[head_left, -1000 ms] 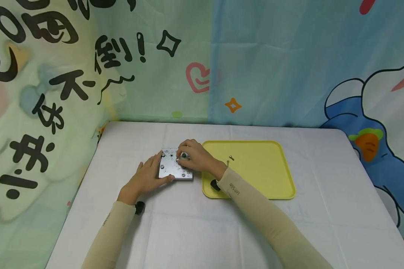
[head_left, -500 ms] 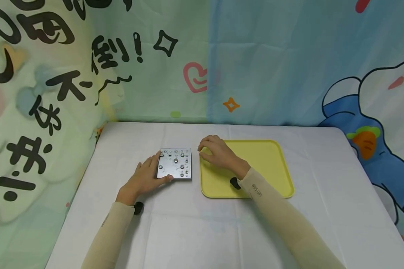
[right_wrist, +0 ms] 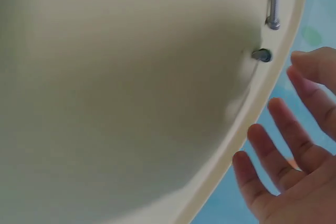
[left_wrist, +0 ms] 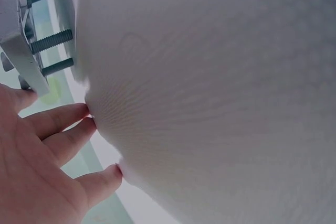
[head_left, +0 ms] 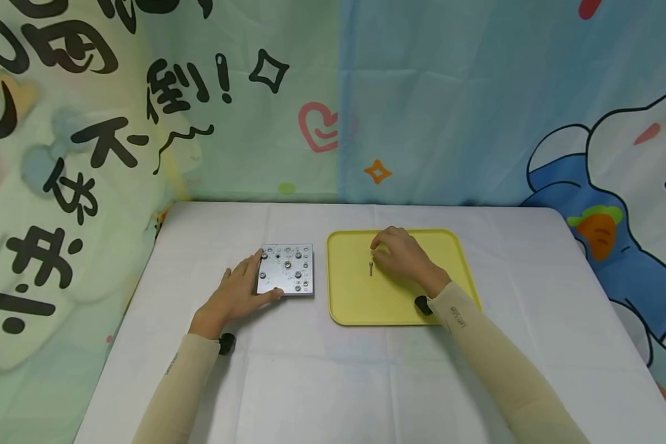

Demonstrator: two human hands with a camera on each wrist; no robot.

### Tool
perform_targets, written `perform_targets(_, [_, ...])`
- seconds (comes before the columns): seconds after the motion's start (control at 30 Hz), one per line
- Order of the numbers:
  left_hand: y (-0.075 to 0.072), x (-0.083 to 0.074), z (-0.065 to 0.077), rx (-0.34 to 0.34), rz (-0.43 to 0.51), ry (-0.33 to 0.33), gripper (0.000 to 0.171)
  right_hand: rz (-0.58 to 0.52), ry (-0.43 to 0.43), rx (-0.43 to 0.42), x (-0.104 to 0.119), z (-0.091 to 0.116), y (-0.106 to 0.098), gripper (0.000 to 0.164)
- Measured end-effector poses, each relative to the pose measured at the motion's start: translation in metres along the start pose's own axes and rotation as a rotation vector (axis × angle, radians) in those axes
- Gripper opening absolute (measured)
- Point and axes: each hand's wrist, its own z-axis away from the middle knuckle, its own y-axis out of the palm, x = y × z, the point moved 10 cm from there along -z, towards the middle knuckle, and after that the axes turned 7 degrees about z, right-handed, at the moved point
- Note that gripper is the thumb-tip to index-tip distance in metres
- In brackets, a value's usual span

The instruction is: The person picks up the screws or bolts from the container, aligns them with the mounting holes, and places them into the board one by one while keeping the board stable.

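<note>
A square metal plate set with several bolts stands on the white table, left of the tray. My left hand rests against it, fingertips at its left edge and thumb on the near edge. In the left wrist view, bolt shanks stick out under the plate, and the other fingers lie straight and spread on the cloth. Over the yellow tray, my right hand is held with fingers apart. Two bolts lie close to its fingertips in the right wrist view; one bolt shows in the head view.
The tray has a low raised rim and sits right of the plate. A white cloth covers the table. Printed fabric hangs along the back and left, right behind the table edge.
My right hand has left the plate and moved right over the tray, to beside the bolts. A bolt shows on the plate where that hand was. My left hand stays at the plate.
</note>
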Motion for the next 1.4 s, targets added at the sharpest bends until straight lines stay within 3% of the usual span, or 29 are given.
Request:
perform_targets(0.3, [-0.001,-0.001,0.001,0.002,-0.002,-0.005,0.115,0.095,0.081,0.068,-0.013,0.002,0.009,0.018])
perform_targets(0.5, [-0.001,-0.002,0.001,0.003,0.004,-0.006,0.115,0.224,0.072,0.084,-0.006,-0.001,0.012,0.018])
perform_targets(0.73, [0.000,-0.001,0.000,-0.001,0.006,0.000,0.115,0.280,0.063,0.074,-0.001,-0.003,0.011,0.014])
perform_targets(1.17, [-0.003,-0.002,-0.001,-0.015,0.002,0.009,0.114,0.200,0.010,-0.053,0.008,-0.003,-0.006,0.011])
perform_targets(1.4, [-0.001,-0.002,-0.001,-0.009,0.005,0.013,0.114,0.191,-0.039,-0.090,0.013,-0.003,-0.004,0.009])
